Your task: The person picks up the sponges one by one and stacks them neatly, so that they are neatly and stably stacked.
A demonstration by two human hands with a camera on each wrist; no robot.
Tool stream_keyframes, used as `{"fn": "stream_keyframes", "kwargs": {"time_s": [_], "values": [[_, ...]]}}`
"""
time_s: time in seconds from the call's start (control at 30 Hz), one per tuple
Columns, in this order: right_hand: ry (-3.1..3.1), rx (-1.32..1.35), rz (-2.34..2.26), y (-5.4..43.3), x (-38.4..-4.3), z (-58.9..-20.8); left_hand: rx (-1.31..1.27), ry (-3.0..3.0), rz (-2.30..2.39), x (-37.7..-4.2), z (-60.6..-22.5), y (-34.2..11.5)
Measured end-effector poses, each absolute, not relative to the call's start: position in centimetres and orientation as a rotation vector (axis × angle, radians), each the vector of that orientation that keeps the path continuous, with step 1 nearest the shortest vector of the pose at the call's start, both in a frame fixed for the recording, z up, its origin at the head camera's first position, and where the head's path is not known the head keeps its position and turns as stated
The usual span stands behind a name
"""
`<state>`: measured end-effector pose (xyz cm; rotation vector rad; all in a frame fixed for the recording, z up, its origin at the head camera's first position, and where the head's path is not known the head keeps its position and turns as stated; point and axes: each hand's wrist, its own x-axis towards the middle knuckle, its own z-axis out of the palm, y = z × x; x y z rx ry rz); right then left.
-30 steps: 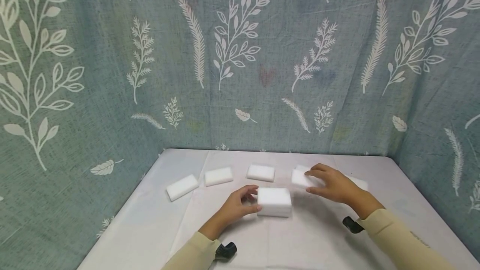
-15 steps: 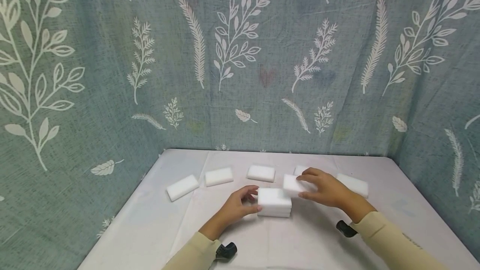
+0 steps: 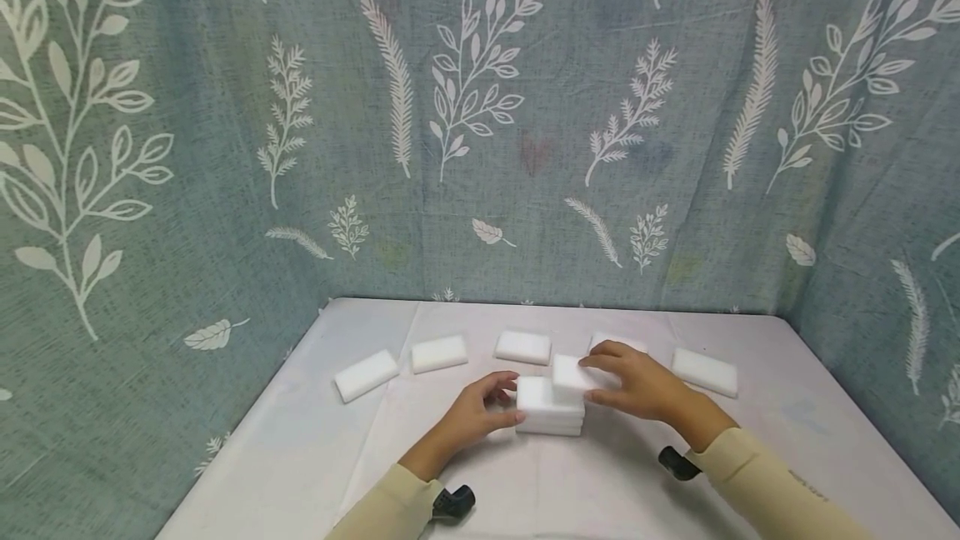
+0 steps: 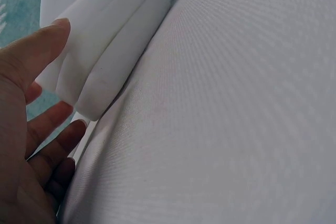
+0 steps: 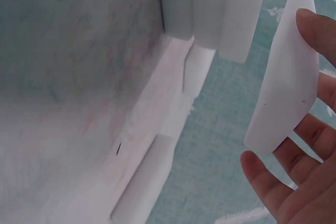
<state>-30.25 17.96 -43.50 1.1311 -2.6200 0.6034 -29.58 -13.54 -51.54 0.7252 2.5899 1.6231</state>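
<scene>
A stack of three white sponges (image 3: pixel 549 422) stands at the middle of the table, its long sides lined up. My left hand (image 3: pixel 467 417) steadies its left end, thumb at the front corner and index finger at the back; the left wrist view shows the thumb on the layered stack (image 4: pixel 113 51). Another white sponge (image 3: pixel 570 375) is held by my right hand (image 3: pixel 637 382) above the stack's right part, overlapping it in the head view. From the right wrist, this sponge (image 5: pixel 286 82) is pinched between thumb and fingers, with a gap to the stack (image 5: pixel 210 14).
Single white sponges lie in an arc behind the stack: far left (image 3: pixel 366 375), left (image 3: pixel 438 354), centre (image 3: pixel 522 347), right (image 3: pixel 703 372), and one (image 3: pixel 618 342) partly behind my right hand. A white cloth covers the table (image 3: pixel 300 457). Leaf-patterned fabric (image 3: pixel 480 148) walls the back and sides.
My right hand has lifted the sponge from the back right and carried it left and toward me, over the stack's right end. The left hand has stayed at the stack.
</scene>
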Motion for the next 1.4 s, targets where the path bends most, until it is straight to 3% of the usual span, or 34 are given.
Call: {"fn": "stream_keyframes", "kwargs": {"time_s": [1.4], "values": [[-2.566, 1.225, 0.571, 13.4, -29.8, -44.6, 0.709, 2.559, 1.651, -29.7, -51.7, -13.5]]}}
